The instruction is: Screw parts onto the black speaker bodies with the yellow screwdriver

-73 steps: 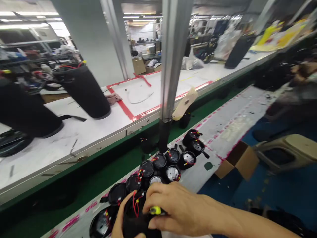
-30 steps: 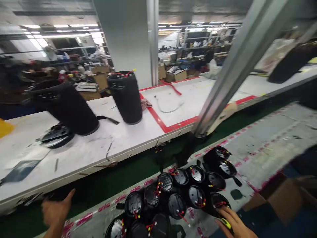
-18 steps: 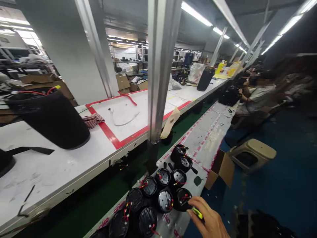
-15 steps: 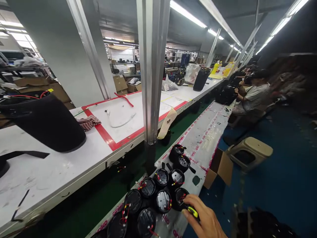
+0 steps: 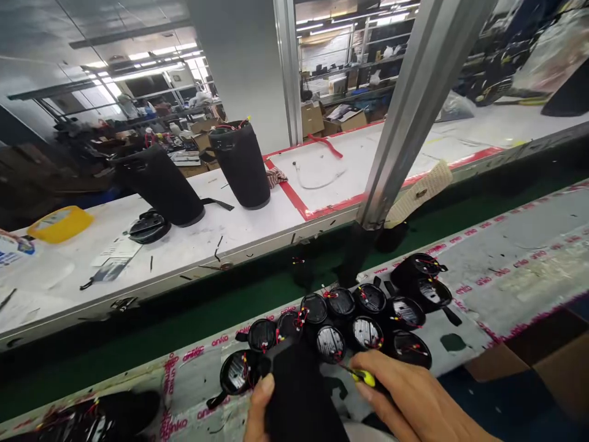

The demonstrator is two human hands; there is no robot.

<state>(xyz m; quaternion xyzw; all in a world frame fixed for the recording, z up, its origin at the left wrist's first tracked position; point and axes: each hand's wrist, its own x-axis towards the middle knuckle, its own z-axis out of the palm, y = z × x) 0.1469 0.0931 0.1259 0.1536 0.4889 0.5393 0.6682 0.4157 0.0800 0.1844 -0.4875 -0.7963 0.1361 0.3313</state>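
My left hand (image 5: 258,410) is at the bottom centre, its thumb pressed against the side of a black fabric-covered cylinder (image 5: 301,390) that looks like a speaker body. My right hand (image 5: 409,390) grips a slim tool with a yellow and black handle (image 5: 365,377); its thin dark tip points left toward the cylinder. I cannot make out the tip's exact kind. Around both hands stand several black cylinders with open tops, such as one with a silvery inside (image 5: 330,342), with red wires and small connectors showing. The lower part of the held cylinder is out of frame.
The low bench (image 5: 478,279) is covered in printed plastic film. Behind it, past a green strip, runs a white table (image 5: 193,255) with two black cylinders (image 5: 242,162), a yellow tray (image 5: 61,224) and a red strip. A metal post (image 5: 409,110) rises between them. An open carton (image 5: 497,362) is low right.
The view has swung left and down. My left hand has come into view with a black cylinder. My right hand, still with the yellow-handled tool, is now beside that cylinder.
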